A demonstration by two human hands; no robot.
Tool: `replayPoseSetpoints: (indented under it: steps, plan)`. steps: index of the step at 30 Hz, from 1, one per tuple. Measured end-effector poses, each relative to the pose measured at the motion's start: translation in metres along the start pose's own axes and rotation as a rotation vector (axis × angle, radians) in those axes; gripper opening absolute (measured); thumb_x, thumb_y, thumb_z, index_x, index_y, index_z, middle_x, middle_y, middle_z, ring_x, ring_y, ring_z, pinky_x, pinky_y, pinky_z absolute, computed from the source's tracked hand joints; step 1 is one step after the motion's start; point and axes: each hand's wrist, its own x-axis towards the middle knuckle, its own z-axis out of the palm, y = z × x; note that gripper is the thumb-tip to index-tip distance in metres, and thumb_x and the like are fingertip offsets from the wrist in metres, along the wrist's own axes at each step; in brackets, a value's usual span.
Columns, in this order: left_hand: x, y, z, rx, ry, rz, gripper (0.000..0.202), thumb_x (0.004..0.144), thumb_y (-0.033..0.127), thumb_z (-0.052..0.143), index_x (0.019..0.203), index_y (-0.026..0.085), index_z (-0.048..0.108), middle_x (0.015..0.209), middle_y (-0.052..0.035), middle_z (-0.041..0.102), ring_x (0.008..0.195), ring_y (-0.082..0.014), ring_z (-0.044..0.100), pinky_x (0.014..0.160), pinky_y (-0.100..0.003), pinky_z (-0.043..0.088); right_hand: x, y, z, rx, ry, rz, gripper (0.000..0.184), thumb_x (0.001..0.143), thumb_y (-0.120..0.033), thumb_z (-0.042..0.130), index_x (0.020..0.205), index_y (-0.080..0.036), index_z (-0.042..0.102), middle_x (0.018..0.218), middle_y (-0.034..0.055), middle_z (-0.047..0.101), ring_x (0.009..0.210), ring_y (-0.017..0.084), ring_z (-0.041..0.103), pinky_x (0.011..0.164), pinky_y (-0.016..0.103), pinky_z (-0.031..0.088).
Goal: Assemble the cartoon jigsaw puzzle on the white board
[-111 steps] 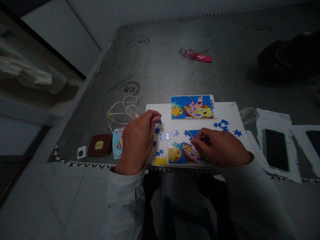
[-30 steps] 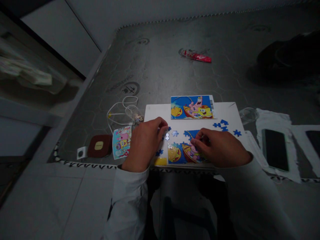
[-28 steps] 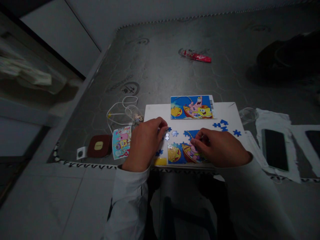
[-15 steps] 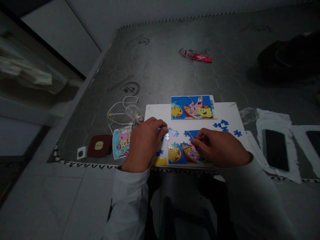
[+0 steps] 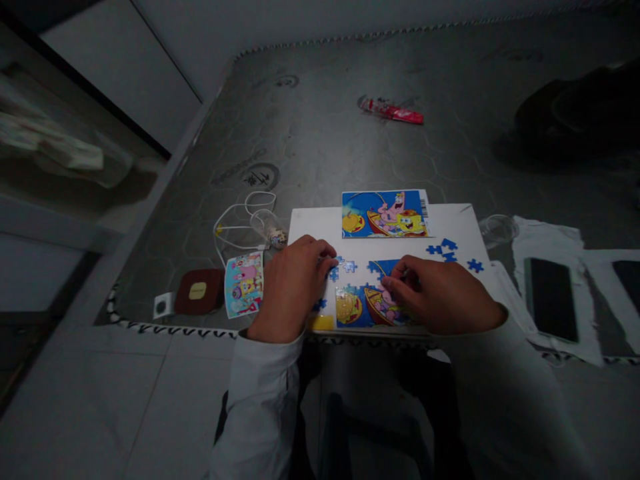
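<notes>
A white board [image 5: 450, 223] lies at the table's near edge with a partly built cartoon jigsaw [image 5: 357, 307] on it. My left hand [image 5: 290, 287] rests curled beside the jigsaw, its fingertips pinched over loose blue pieces [image 5: 343, 265]. My right hand [image 5: 440, 297] lies on the jigsaw's right part, fingers bent and pressed on it. A picture card [image 5: 384, 213] showing the finished scene sits at the board's far edge. More blue pieces [image 5: 445, 250] lie at the right.
A second cartoon card [image 5: 243, 283], a brown round case [image 5: 199, 291], a white cable [image 5: 240, 220] and a small clear cup [image 5: 270, 230] lie left. A red wrapper [image 5: 393, 112] is farther back. A clear cup [image 5: 496, 229] and dark phones [image 5: 553, 299] on white paper lie right.
My left hand has moved right from the board's left side to the loose pieces beside the jigsaw. My right hand has stayed on the jigsaw.
</notes>
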Motion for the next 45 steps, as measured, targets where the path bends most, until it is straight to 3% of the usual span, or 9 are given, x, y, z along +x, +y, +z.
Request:
replayPoseSetpoints:
  steps: [10,19,36,40,45]
  plan:
    - [-0.0005,0.0008,0.0022,0.009,-0.019,-0.006,0.006,0.092,0.025,0.065,0.095,0.024,0.07,0.1,-0.0011,0.07,0.088,-0.0211,0.065,0.068,-0.031,0.042,0.0,0.0019,-0.0008,0.013,0.01,-0.025,0.022,0.092,-0.043,0.055,0.088,-0.024,0.065,0.077,-0.0004,0.072,0.062,0.017,0.061,0.058,0.031,0.032]
    - [-0.001,0.0019,-0.0006,0.012,-0.016,-0.01,0.015,0.09,0.027,0.068,0.105,0.026,0.071,0.108,-0.0021,0.07,0.091,-0.0219,0.066,0.072,-0.032,0.046,-0.0006,0.0027,-0.0007,0.018,0.022,-0.025,0.022,0.092,-0.043,0.055,0.088,-0.024,0.065,0.077,0.0003,0.072,0.063,0.017,0.061,0.059,0.032,0.032]
    - [-0.0002,0.0013,0.0004,-0.011,-0.029,-0.016,0.012,0.088,0.024,0.069,0.099,0.027,0.066,0.095,0.0018,0.074,0.085,-0.023,0.068,0.064,-0.031,0.039,-0.0014,0.0017,-0.0004,0.047,0.053,-0.046,0.02,0.093,-0.04,0.055,0.087,-0.024,0.066,0.076,-0.0002,0.072,0.063,0.017,0.061,0.059,0.031,0.033]
    - [0.0,0.0021,-0.001,-0.003,-0.032,-0.003,0.021,0.088,0.022,0.068,0.108,0.029,0.065,0.099,0.0026,0.074,0.086,-0.0228,0.068,0.063,-0.031,0.039,-0.0008,0.0011,-0.0007,0.041,0.045,-0.046,0.02,0.093,-0.04,0.055,0.087,-0.024,0.066,0.076,0.001,0.072,0.063,0.017,0.061,0.059,0.031,0.033]
    - [-0.0016,0.0052,-0.0065,0.024,-0.042,0.039,0.016,0.094,0.022,0.06,0.107,0.027,0.068,0.106,-0.0005,0.07,0.087,-0.0225,0.067,0.065,-0.032,0.041,-0.0004,0.0009,-0.0026,0.047,0.021,-0.027,0.021,0.093,-0.04,0.055,0.089,-0.024,0.067,0.076,0.0011,0.072,0.064,0.017,0.062,0.06,0.031,0.033]
